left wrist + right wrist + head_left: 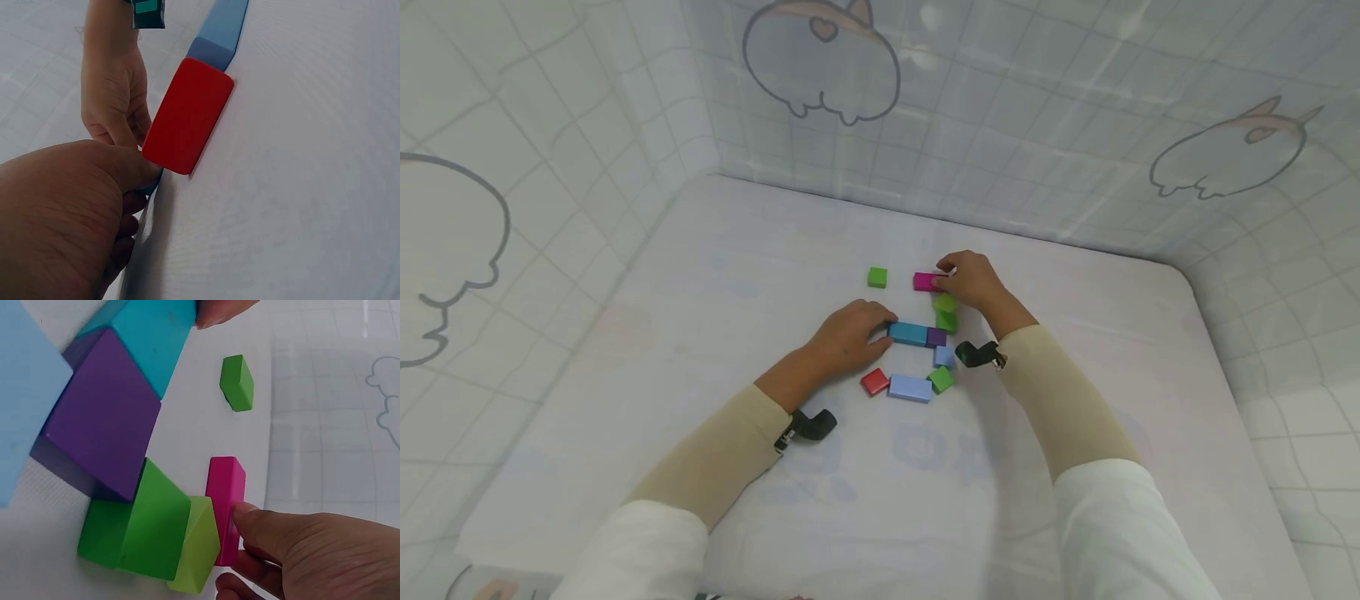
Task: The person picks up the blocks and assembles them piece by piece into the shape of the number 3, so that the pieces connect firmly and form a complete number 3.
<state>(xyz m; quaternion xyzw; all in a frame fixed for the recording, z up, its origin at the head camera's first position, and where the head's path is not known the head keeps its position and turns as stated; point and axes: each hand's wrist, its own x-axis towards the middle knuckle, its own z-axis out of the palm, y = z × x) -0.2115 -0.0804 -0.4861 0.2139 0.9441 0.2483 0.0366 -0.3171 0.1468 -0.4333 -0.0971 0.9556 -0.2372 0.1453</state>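
Observation:
At the upper end of a row of toy blocks, my right hand (973,282) pinches a magenta block (225,509) between thumb and fingers. The magenta block lies against a yellow-green block (199,547), with a green block (153,528) beside that. My left hand (852,335) grips the left end of a teal block (908,334) with thumb and index finger. A purple block (103,415) adjoins the teal block's right end. Below it in the head view are a small light-blue block (943,357), another green block (941,380), a long light-blue block (910,388) and a red block (189,117).
A separate green block (877,277) lies left of the magenta one. The blocks rest on a white cloth-covered surface (760,258), enclosed by pale grid-patterned walls (1000,125) with animal drawings. Dark wrist cameras (812,425) project from both sleeves.

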